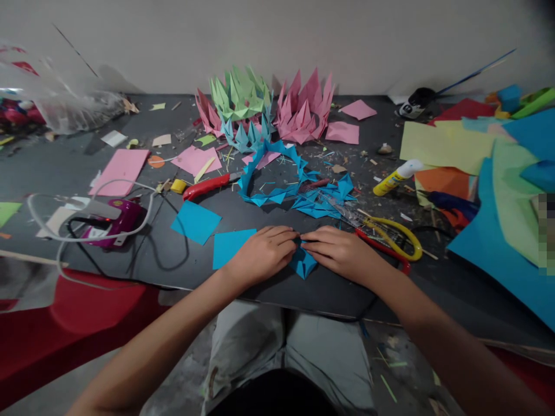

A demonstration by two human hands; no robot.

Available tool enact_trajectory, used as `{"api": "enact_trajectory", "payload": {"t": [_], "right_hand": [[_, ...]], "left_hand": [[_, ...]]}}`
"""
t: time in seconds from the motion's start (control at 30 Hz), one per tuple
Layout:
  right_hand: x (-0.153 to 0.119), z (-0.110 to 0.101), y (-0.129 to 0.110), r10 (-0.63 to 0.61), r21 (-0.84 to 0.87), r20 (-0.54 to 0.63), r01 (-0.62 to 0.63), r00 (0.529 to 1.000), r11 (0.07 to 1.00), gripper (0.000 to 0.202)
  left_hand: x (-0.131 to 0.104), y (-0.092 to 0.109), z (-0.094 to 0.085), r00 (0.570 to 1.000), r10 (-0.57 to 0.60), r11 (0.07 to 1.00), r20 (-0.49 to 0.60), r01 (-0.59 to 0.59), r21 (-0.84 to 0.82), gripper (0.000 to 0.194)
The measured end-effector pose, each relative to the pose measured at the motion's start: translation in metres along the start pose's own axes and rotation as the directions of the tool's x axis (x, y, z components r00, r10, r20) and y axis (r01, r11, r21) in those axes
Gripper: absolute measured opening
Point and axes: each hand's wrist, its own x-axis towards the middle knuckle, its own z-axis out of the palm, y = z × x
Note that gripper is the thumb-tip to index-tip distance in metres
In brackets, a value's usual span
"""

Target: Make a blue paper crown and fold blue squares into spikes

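Observation:
Near the table's front edge, a small folded piece of blue paper (304,265) lies between my two hands. My left hand (269,251) grips its left side, fingers bent and pressed together. On the other side, my right hand (336,251) pinches the top right edge. The fingers partly hide the paper's upper part. A flat blue paper square (234,245) sits just left of my left hand, and a second blue square (196,222) lies farther left. Beyond my hands stands a ring of folded blue paper (273,196), with loose folded blue pieces (321,202) beside it.
Green and pink folded paper crowns (240,95) stand against the wall. Scissors with yellow handles (399,237), a glue stick (396,178) and coloured sheets (451,147) are on the right. A red-handled cutter (208,186) and a purple device with a cable (115,222) lie left.

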Motion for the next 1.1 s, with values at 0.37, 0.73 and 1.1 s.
{"api": "enact_trajectory", "payload": {"t": [0.37,0.73,1.1], "right_hand": [[-0.005,-0.016,-0.03,0.149,-0.105,0.039,-0.144,0.988,0.984,0.026],[0.012,0.011,-0.008,0.269,-0.106,0.087,-0.259,0.959,0.96,0.027],[0.01,0.013,-0.011,0.302,-0.184,0.119,-0.278,0.946,0.943,0.029]], "left_hand": [[0.005,0.017,-0.009,0.988,-0.118,0.992,0.096,0.113,0.052,0.032],[-0.007,0.018,-0.004,0.991,-0.101,0.993,0.088,0.095,0.072,0.041],[-0.017,0.015,-0.017,0.997,0.04,0.998,0.066,-0.044,0.055,0.045]]}}
